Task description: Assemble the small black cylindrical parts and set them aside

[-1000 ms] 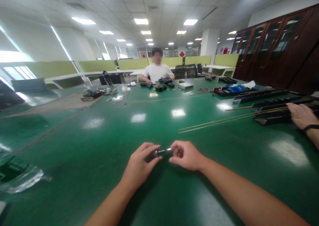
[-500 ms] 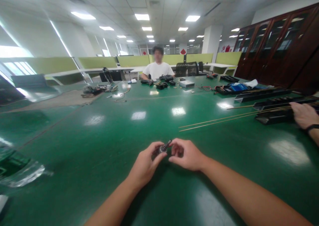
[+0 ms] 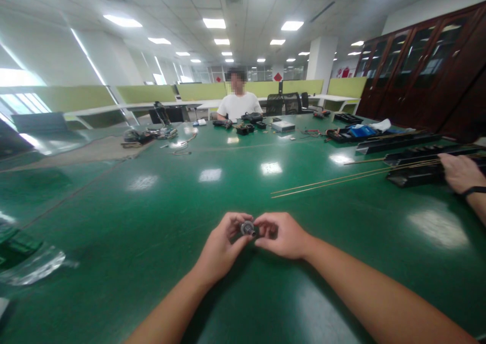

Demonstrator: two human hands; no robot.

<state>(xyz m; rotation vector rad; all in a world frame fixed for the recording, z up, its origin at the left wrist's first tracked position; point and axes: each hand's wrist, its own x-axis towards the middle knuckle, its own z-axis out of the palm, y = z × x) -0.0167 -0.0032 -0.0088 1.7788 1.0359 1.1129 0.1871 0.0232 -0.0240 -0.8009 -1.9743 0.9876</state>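
Between my two hands, a little above the green table, is a small grey metal part with a round ringed body and a short stub shaft [image 3: 248,228]. My left hand [image 3: 224,248] pinches its round body between thumb and fingers. My right hand [image 3: 283,237] is curled, with thumb and index fingertip at the part's right side by the stub. The stub end faces down and towards me. My right hand's other fingers are folded in, and whether they touch the part is hidden.
Two thin brass-coloured rods [image 3: 322,183] stick out over the green table [image 3: 159,227] from black metal channels [image 3: 410,176]. Another person's hand [image 3: 461,172] rests on these at right. A plastic bottle [image 3: 30,258] lies at left. Across the table sits a person in white [image 3: 240,105] behind electronic parts.
The metal part has turned in my fingers: its stub pointed up and right before, and now points down towards me. My right hand has shifted slightly left.
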